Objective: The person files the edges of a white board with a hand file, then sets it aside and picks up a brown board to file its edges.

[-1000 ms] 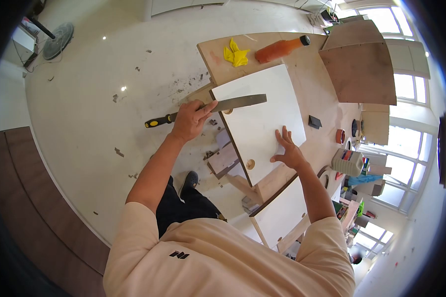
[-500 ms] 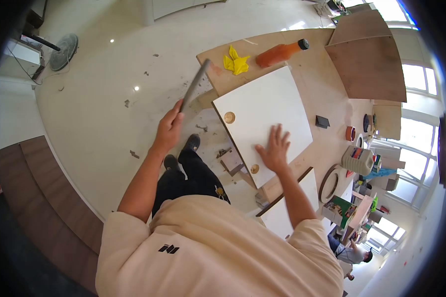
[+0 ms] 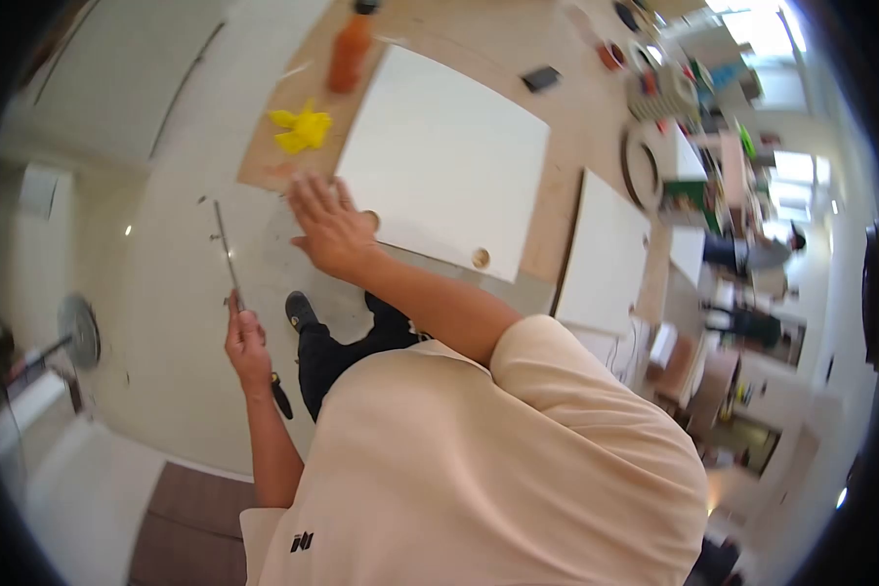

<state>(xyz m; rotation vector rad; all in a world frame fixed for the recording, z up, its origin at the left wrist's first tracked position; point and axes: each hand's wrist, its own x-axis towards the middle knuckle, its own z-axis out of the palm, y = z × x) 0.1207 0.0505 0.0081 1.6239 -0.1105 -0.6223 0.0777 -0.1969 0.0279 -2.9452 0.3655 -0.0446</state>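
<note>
My left hand (image 3: 248, 342) is closed around a long, thin grey file (image 3: 226, 244), held out over the floor left of the workbench. A black handle end (image 3: 281, 396) shows below that hand. My right hand (image 3: 334, 230) reaches across in front of me, fingers stretched out, at the near left corner of a white panel (image 3: 449, 146). The panel lies flat on the wooden workbench (image 3: 264, 161) and has two round holes along its near edge; the hand partly covers one of them.
A yellow cloth (image 3: 303, 129) and an orange bottle (image 3: 350, 54) with a black cap are left of the panel. A second white panel (image 3: 606, 254) lies to the right. Behind are a small dark block (image 3: 541, 78) and a canister (image 3: 662, 93). People (image 3: 767, 254) stand far right.
My right hand has moved left across the panel from its middle to its left corner. The file has swung lower and away from the bench. My view has turned.
</note>
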